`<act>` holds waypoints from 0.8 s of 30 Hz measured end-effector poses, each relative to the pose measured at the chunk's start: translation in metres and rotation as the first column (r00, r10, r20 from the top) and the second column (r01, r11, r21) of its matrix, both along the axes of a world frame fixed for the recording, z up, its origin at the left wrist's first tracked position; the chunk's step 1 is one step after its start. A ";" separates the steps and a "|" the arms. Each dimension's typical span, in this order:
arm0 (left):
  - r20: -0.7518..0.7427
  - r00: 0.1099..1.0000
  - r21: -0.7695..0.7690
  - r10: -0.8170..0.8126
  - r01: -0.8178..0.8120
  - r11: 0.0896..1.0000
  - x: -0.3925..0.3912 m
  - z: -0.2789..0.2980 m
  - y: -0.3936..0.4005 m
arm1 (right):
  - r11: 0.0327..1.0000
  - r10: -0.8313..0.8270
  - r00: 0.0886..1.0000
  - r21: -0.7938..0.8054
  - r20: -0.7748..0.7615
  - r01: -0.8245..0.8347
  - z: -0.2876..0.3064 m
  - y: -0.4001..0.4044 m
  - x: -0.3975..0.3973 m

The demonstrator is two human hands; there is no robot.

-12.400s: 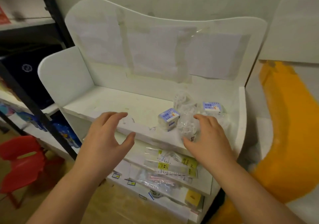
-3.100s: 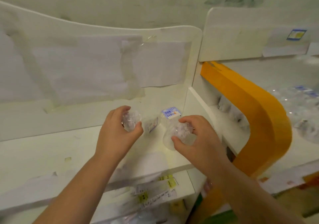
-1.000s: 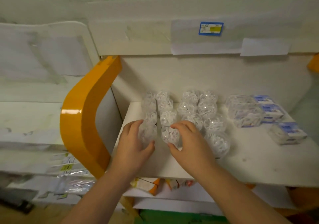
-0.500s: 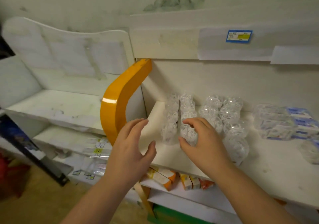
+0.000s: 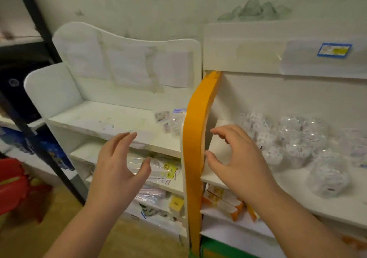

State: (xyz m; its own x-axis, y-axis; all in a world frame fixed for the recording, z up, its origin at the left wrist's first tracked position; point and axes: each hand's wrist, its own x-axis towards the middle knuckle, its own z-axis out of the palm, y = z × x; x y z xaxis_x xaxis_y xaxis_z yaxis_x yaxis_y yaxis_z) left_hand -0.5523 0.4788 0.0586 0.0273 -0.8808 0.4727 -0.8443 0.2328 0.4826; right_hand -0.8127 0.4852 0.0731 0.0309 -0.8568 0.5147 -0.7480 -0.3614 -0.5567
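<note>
Both my hands hover empty in front of two white shelf units. My left hand (image 5: 119, 166) is spread open below the front edge of the left shelf (image 5: 103, 122). My right hand (image 5: 236, 158) floats with loosely curved fingers beside the orange side panel (image 5: 195, 138), over the left end of the right shelf (image 5: 288, 190). Several clear round plastic tubs (image 5: 294, 138) stand in rows on the right shelf. A few small packs with blue labels (image 5: 172, 118) lie at the right end of the left shelf, partly hidden by the orange panel.
Lower shelves hold flat packets with yellow labels (image 5: 164, 172) and orange boxes (image 5: 228, 206). A black metal rack post (image 5: 45, 154) stands at the left, with a red plastic chair (image 5: 14, 186) on the floor beside it. A blue price tag (image 5: 334, 50) is stuck at upper right.
Both hands have let go of the clear tubs on the right shelf and drawn back leftward. My view has swung left, bringing the left shelf back in.
</note>
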 end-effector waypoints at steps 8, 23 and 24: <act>0.012 1.000 0.037 -0.028 0.027 0.999 0.131 -0.004 -0.025 | 0.998 -0.069 0.996 -0.011 0.055 0.069 0.005 -0.019 0.115; 0.013 0.976 0.047 -0.217 0.216 0.975 0.176 -0.010 -0.153 | 0.984 -0.167 0.985 0.073 0.035 0.164 -0.021 -0.110 0.189; 0.019 0.978 0.048 -0.206 0.205 0.978 0.181 -0.007 -0.163 | 0.985 -0.160 0.986 0.078 0.044 0.156 -0.022 -0.122 0.191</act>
State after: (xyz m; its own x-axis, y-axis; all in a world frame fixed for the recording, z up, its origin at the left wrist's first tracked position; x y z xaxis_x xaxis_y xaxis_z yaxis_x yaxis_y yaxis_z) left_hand -0.3712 0.3153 0.0515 -0.1672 -0.8868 0.4307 -0.7919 0.3811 0.4772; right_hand -0.6221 0.3630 0.0513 -0.1318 -0.8845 0.4476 -0.7633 -0.1975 -0.6151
